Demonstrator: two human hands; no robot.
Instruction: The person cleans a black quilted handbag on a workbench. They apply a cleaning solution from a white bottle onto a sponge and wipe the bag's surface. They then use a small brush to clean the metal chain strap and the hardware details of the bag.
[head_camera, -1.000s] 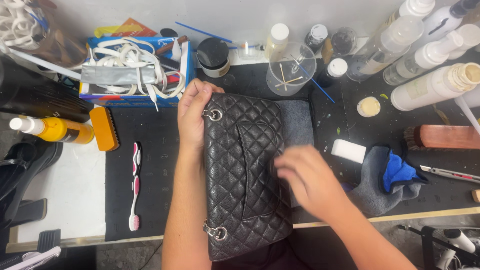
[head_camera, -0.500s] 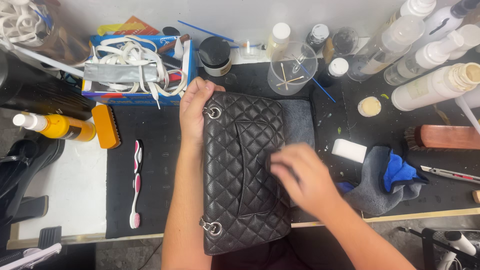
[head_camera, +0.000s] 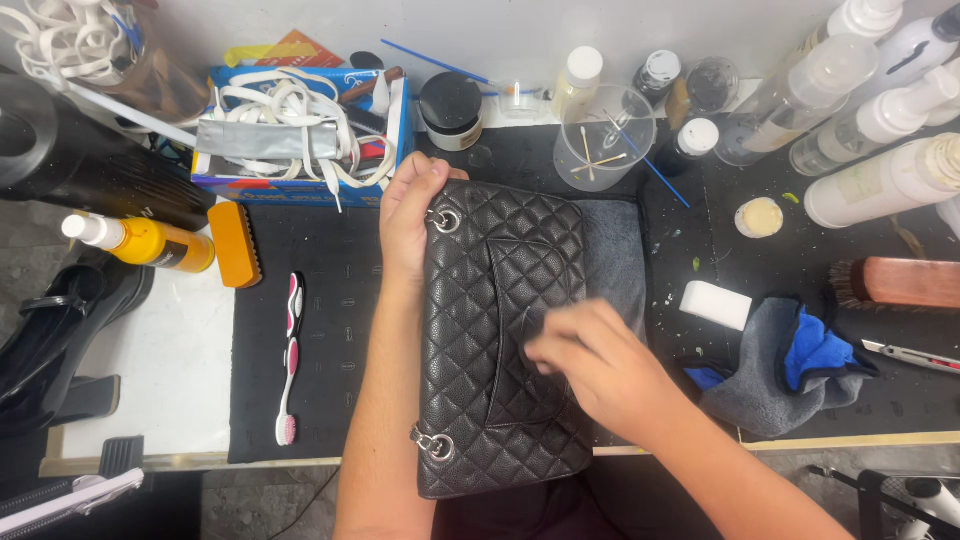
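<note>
A black quilted leather handbag (head_camera: 480, 300) with silver chain rings lies on the dark work mat, partly over a grey cloth (head_camera: 612, 262). My left hand (head_camera: 412, 208) grips the bag's far top corner by the upper ring. My right hand (head_camera: 592, 362) presses on the bag's middle, near the back pocket, fingers curled and blurred with motion. Whether it holds a cloth or tool, I cannot tell.
A white sponge block (head_camera: 716, 304) and a grey-blue rag (head_camera: 795, 365) lie to the right. A toothbrush (head_camera: 290, 355), an orange brush (head_camera: 238, 243) and a yellow bottle (head_camera: 145, 243) sit on the left. Bottles, jars and a clear cup (head_camera: 603, 150) line the back.
My right hand has slid leftward over the bag, from its right edge to its middle. My left hand has kept its hold on the top corner.
</note>
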